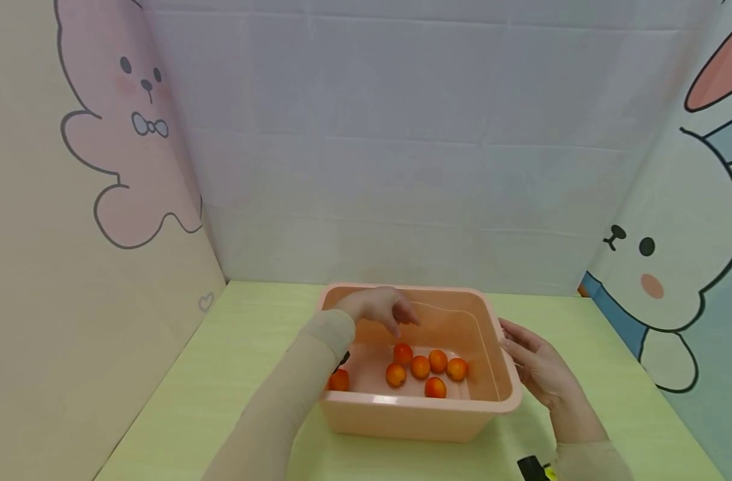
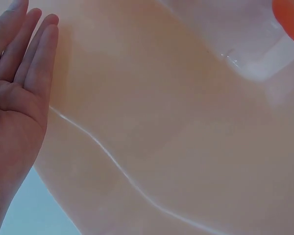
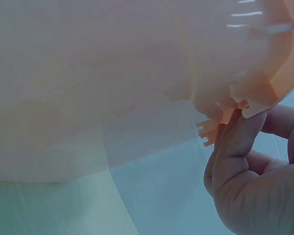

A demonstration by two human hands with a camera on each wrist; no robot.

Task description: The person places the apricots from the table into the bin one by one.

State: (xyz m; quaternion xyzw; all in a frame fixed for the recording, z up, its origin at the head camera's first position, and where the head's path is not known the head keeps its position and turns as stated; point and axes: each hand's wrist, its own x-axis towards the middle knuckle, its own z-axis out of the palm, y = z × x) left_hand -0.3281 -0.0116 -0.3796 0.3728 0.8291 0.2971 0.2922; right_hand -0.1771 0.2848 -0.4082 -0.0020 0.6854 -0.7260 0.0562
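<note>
A peach-coloured plastic basin [image 1: 426,417] stands on the table with several small, round orange-red fruits [image 1: 420,367] on its floor. My left hand [image 1: 383,308] reaches over the basin's left part, its fingers pointing right and down above the fruits. In the left wrist view the left hand [image 2: 19,93] shows a bare palm, with fingers mostly straight and nothing held. Along the basin's right side my right hand [image 1: 537,364] grips the rim. From below, in the right wrist view, the right hand's fingers [image 3: 235,152] hook under that rim. One fruit [image 1: 339,380] lies partly hidden near the left forearm.
The basin rests on a pale yellow-green tabletop [image 1: 240,347]. White sheeting [image 1: 402,153] closes off the back, and printed panels with a pink bear [image 1: 137,153] and a white rabbit [image 1: 660,267] flank the table. A black strap piece [image 1: 531,467] sits by the right sleeve.
</note>
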